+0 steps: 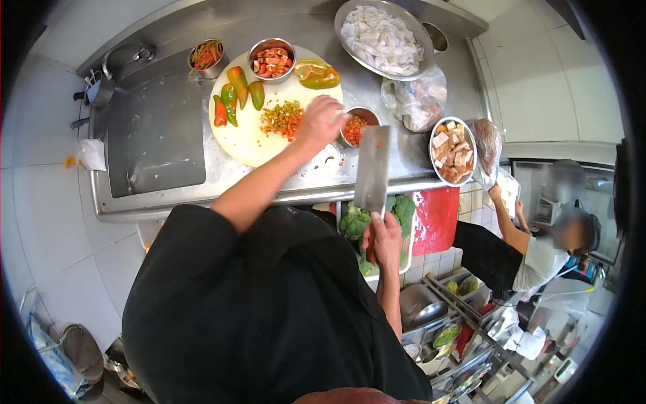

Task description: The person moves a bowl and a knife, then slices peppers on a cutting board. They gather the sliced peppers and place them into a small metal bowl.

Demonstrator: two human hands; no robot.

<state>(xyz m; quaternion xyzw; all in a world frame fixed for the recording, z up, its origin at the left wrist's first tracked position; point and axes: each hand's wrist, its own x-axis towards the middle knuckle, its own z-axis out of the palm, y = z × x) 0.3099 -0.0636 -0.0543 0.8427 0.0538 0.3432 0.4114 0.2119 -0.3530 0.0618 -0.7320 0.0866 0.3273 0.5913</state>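
Our left hand (pixel 321 124) is the nearer one to the small bowl (pixel 364 112), which lies just to its right with red bits (pixel 352 130) inside. The fingers point toward the bowl's left rim, but the hand is blurred, so we cannot tell whether it is open or pinching something. The heap (pixel 279 120) of chopped red and green pepper lies on the board (pixel 245 145), just left of the same hand. So our left hand stands between heap and bowl, with both close by.

Our right hand (pixel 385 239) grips the cleaver (pixel 372 168) by its handle, well apart from the heap and on our side of the counter's edge. The cleaver's long axis runs away from us, nearly straight ahead, with the blade reaching in over the counter. Its far end hides part of the bowl's right side from our view; we cannot tell whether the two touch.

Beyond the heap, whole peppers (pixel 238 85) lie toward the board's left, and a split pepper (pixel 317 74) lies at its far right. Broccoli (pixel 353 221) shows below the counter's edge, around the handle.
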